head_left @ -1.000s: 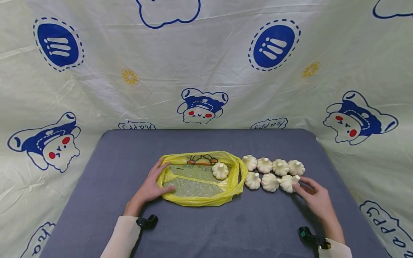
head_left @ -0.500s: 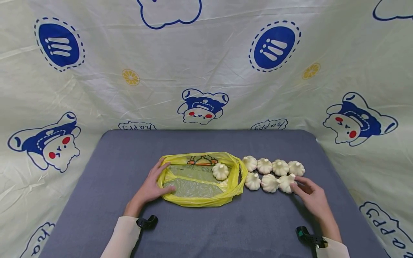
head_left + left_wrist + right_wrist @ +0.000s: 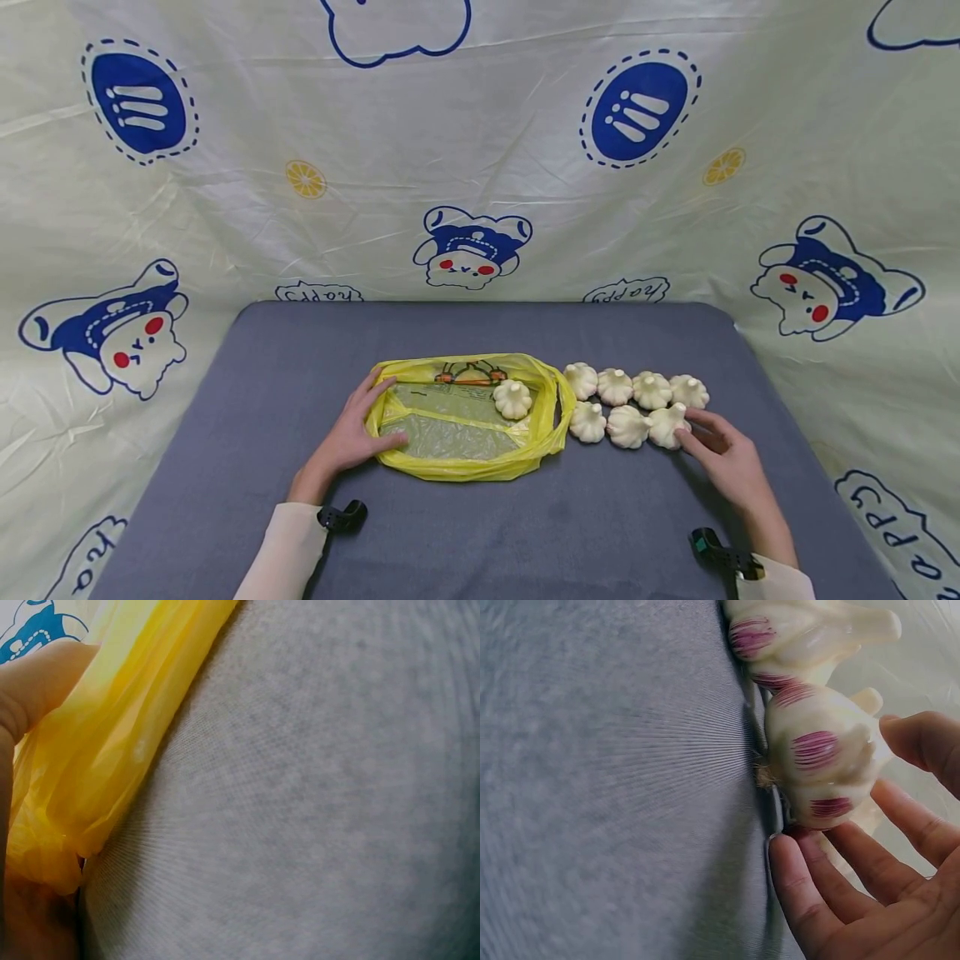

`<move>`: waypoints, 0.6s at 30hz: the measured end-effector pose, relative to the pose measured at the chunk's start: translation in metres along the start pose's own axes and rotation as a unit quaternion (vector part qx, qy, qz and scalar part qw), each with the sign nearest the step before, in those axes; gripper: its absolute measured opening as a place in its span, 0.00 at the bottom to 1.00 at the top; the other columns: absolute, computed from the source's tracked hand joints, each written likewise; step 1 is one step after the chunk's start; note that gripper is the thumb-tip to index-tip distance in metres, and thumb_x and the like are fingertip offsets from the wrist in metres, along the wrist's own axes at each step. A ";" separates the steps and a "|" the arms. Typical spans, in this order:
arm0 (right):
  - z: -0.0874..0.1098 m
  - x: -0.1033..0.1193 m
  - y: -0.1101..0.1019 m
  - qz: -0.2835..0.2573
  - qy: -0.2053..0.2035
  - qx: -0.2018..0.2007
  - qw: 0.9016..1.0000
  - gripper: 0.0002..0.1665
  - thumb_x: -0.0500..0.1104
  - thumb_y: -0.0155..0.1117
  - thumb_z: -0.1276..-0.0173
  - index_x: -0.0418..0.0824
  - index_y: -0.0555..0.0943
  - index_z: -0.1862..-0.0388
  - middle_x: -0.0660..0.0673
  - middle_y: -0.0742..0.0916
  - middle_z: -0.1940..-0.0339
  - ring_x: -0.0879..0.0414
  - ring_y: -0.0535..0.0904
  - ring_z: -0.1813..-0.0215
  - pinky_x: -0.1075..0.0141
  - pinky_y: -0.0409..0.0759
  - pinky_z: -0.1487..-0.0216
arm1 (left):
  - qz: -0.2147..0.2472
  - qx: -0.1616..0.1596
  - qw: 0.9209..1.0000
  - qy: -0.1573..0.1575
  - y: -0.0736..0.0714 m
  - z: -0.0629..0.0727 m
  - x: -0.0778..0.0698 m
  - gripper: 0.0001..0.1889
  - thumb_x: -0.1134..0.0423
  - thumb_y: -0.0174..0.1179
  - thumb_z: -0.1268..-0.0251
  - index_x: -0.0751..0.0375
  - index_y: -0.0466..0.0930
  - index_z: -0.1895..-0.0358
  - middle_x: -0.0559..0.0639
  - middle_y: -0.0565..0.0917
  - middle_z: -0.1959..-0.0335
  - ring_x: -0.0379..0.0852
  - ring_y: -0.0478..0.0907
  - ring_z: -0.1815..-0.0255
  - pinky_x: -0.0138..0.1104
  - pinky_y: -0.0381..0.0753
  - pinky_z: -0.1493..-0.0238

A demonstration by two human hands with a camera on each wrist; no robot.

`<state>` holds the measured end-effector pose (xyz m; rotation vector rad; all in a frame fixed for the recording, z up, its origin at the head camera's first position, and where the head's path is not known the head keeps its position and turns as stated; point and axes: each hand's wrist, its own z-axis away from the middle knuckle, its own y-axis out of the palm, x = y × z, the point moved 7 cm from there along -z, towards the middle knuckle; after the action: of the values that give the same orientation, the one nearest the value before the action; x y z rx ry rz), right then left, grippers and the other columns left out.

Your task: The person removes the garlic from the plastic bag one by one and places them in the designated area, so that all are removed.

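A yellow plastic bag (image 3: 468, 468) lies with its mouth spread wide, a single garlic bulb (image 3: 513, 400) inside. My left hand (image 3: 351, 429) holds the bag's left rim, its thumb over the edge; the left wrist view shows the thumb against the yellow plastic (image 3: 112, 750). To the right of the bag, garlic bulbs stand in two rows. My right hand (image 3: 731, 462) has thumb and fingers on opposite sides of the rightmost front-row garlic bulb (image 3: 665, 427). Purple-streaked, this garlic bulb (image 3: 817, 754) rests on the cloth in the right wrist view, touching its neighbour.
Several garlic bulbs (image 3: 615, 386) make up the back row, close against the bag's right end. A grey cloth covers the table (image 3: 480, 533). Behind it hangs a pale curtain (image 3: 495, 125) with blue cartoon prints.
My right hand has shifted slightly left, and the garlic bulb at its fingers has moved a little left with its stem turned more upright. The left hand and bag stay put.
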<state>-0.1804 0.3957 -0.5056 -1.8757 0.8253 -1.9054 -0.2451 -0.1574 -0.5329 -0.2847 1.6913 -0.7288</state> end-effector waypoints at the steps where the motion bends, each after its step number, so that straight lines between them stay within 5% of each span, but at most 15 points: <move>1: 0.001 0.001 -0.001 0.005 0.004 0.001 1.000 0.33 0.54 0.66 0.25 0.37 0.75 0.30 0.46 0.81 0.35 0.87 0.70 0.49 0.83 0.75 0.58 | 0.000 0.000 1.000 -0.001 0.000 0.000 0.000 0.49 0.49 0.75 0.43 0.52 0.61 0.19 0.57 0.47 0.14 0.67 0.43 0.16 0.71 0.52 0.26; 5: 0.004 0.009 -0.005 0.026 0.005 0.001 1.000 0.35 0.55 0.65 0.25 0.37 0.73 0.27 0.31 0.78 0.31 0.87 0.69 0.51 0.83 0.74 0.60 | 0.001 0.002 1.000 -0.002 0.000 0.000 0.000 0.49 0.49 0.75 0.43 0.53 0.61 0.19 0.56 0.47 0.14 0.67 0.43 0.16 0.71 0.52 0.26; 12: 0.009 0.031 -0.014 0.043 -0.018 -0.014 0.999 0.34 0.52 0.67 0.25 0.37 0.73 0.27 0.31 0.77 0.31 0.85 0.68 0.48 0.87 0.71 0.56 | 0.004 0.002 1.000 -0.001 0.000 0.001 -0.001 0.49 0.50 0.75 0.43 0.53 0.61 0.19 0.56 0.47 0.14 0.67 0.42 0.15 0.71 0.51 0.26; 15: 0.010 0.043 -0.018 0.061 -0.018 -0.020 0.998 0.36 0.54 0.67 0.26 0.39 0.72 0.26 0.32 0.76 0.28 0.70 0.76 0.41 0.82 0.75 0.55 | 0.002 0.003 1.000 -0.001 0.000 0.000 -0.001 0.49 0.50 0.75 0.43 0.53 0.61 0.19 0.56 0.47 0.14 0.66 0.42 0.15 0.71 0.52 0.26; 18: 0.012 0.056 -0.019 0.070 -0.020 -0.020 0.997 0.38 0.54 0.67 0.26 0.39 0.70 0.24 0.31 0.74 0.25 0.45 0.78 0.33 0.68 0.81 0.46 | 0.002 0.003 1.000 -0.002 0.000 0.000 -0.001 0.49 0.50 0.75 0.43 0.53 0.61 0.19 0.56 0.47 0.14 0.66 0.43 0.15 0.71 0.52 0.25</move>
<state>-0.1698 0.3738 -0.4503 -1.8209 0.9633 -1.7742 -0.2446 -0.1570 -0.5320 -0.2777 1.6856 -0.7299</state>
